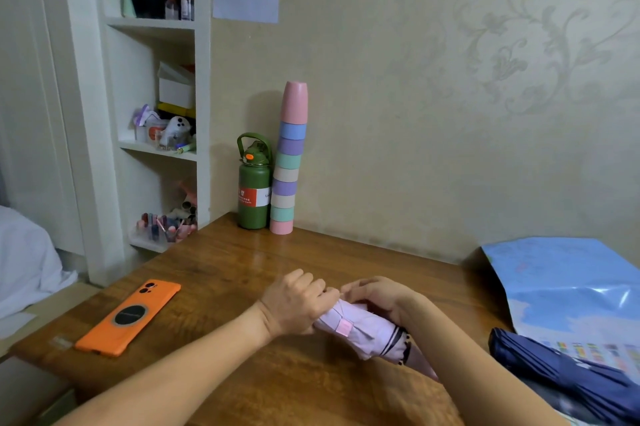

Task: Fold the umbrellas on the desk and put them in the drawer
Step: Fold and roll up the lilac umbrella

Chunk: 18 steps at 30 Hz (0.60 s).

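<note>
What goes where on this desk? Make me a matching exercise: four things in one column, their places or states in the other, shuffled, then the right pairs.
Things:
1. pink umbrella
2. navy umbrella
3. orange phone
4. green bottle

Places or states:
A. standing by the wall beside the stacked cups
B. lying face down at the desk's left
C. gripped by both hands
D. lying untouched at the right edge

Pairs: 1-C, 2-D, 3-B, 4-A

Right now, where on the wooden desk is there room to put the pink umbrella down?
The widest bare patch of the brown wooden desk lies between the green water bottle with the stack of pastel cups at the back and both hands on the folded pink umbrella. It is crowded on the right, by the blue plastic bag and the navy umbrella. The orange phone takes the left.
</note>
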Available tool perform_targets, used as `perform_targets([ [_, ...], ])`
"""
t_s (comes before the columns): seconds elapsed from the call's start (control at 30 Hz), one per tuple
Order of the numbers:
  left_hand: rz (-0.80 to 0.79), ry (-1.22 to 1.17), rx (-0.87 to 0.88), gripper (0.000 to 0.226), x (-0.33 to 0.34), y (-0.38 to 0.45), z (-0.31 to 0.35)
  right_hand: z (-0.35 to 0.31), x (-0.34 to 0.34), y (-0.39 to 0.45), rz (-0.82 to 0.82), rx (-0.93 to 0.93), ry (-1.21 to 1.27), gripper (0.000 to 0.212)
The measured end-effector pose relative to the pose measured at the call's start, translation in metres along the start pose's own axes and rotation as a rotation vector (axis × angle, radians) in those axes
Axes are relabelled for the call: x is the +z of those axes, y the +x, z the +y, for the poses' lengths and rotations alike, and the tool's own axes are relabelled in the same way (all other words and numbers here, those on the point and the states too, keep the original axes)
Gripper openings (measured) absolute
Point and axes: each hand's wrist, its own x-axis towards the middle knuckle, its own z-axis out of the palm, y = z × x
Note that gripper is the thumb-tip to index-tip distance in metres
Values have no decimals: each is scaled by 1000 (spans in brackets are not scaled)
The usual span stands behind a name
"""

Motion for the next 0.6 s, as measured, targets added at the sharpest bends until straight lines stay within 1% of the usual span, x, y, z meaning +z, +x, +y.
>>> perform_targets([
  [0.13,-30,-3,-6,41,-2,1,2,2,7,5,87,-85,191,45],
  [0.17,-47,-13,-7,42,-1,0,3,1,8,5,96,-118,225,44],
  [0.27,-105,-58,-6,45,4,-3,5,1,11,3,139,-212,285,33],
  [0.37,-220,-107,-32,48,9,-4,6,4,12,4,138,-294,290,26],
  [0.43,-328,-154,-85,50,6,-2,8,5,11,5,157,-363,273,17],
  [0.5,-426,-210,-174,52,1,2,10,5,12,4,195,-437,241,9],
  [0.6,-518,-270,-300,52,1,6,6,7,11,2,236,-543,147,7],
])
